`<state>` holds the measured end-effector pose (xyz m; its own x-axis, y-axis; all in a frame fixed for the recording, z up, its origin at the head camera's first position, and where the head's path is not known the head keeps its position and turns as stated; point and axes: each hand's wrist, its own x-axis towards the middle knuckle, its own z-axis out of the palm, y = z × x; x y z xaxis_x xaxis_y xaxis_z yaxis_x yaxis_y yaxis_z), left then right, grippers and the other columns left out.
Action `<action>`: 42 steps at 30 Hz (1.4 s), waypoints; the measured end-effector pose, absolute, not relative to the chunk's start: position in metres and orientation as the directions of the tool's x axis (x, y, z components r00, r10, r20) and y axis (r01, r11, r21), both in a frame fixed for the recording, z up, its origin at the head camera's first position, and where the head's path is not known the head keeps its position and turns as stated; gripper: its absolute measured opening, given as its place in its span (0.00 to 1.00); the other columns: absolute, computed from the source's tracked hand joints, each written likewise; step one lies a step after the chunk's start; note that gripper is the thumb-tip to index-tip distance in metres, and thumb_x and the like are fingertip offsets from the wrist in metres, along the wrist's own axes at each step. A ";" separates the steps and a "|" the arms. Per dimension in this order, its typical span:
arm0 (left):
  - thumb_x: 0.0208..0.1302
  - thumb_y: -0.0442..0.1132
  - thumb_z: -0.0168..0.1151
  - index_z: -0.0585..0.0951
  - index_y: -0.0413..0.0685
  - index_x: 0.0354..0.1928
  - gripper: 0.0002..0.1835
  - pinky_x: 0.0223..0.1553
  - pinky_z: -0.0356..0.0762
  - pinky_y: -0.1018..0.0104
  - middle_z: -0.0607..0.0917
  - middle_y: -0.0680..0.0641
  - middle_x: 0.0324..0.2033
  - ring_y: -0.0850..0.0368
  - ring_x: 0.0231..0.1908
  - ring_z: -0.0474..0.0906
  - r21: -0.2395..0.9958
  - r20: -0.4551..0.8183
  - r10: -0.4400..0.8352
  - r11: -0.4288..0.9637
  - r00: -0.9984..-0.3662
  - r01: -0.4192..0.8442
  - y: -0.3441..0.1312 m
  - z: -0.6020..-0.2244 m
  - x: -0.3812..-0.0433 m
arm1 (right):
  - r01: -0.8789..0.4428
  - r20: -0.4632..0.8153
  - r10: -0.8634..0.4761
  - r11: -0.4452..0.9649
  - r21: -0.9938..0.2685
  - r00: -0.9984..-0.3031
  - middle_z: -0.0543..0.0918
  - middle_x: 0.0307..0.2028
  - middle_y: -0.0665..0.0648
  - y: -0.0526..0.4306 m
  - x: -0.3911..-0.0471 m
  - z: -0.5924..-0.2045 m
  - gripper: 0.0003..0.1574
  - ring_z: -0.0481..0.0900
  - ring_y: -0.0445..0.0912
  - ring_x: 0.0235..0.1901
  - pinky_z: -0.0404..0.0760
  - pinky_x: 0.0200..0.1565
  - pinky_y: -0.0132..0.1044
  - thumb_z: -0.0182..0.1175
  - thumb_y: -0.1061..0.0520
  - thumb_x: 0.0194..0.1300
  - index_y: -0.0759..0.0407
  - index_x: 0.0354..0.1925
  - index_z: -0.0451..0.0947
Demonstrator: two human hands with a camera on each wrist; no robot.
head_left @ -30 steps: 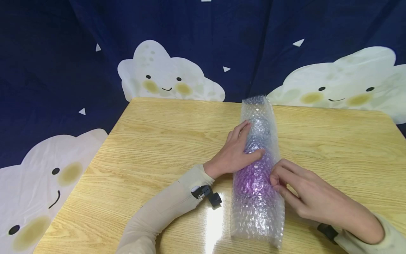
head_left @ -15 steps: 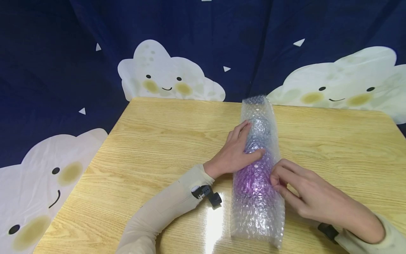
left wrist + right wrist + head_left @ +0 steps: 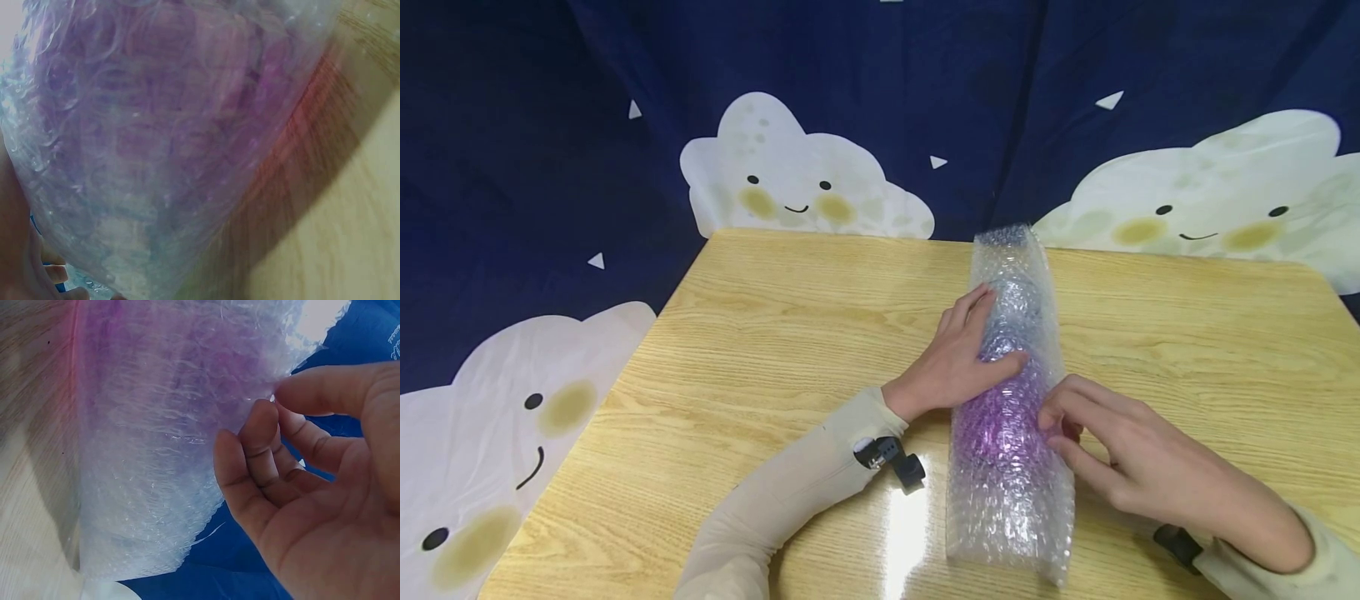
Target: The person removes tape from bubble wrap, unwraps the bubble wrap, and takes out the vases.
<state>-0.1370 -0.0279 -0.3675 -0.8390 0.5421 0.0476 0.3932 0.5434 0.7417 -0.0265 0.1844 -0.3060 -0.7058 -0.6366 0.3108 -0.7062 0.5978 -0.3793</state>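
A long package in clear bubble wrap lies lengthwise on the table, narrowing toward the far end. Through the layers shows a purple and pale blue item, its shape blurred by the bubbles. My left hand rests on the package's left side, fingers stretched forward and thumb across the top. At the right edge, thumb and index finger of my right hand pinch the wrap. The right wrist view shows those fingertips meeting at the wrap's edge, the other fingers of the right hand bent below.
The wooden table extends on both sides of the package. Behind it hangs a dark blue curtain with smiling white clouds. A small black wrist camera sticks out from the left sleeve.
Hardly anything moves. My right fingers shift very slightly at the wrap's edge, while my left hand and the package stay in place.
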 end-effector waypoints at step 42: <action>0.67 0.65 0.57 0.42 0.53 0.84 0.54 0.79 0.60 0.44 0.40 0.52 0.85 0.50 0.83 0.46 0.745 0.051 0.542 0.538 -0.839 0.393 -0.028 -0.366 -0.136 | -0.723 0.344 -0.641 0.549 -0.419 -0.686 0.79 0.38 0.38 0.185 -0.029 -0.312 0.19 0.72 0.26 0.36 0.74 0.37 0.15 0.70 0.63 0.60 0.42 0.42 0.77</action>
<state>-0.1363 -0.0280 -0.3662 -0.8387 0.5422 0.0509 0.3932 0.5382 0.7454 -0.0291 0.1846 -0.3122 -0.6858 -0.6411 0.3444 -0.7234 0.5486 -0.4193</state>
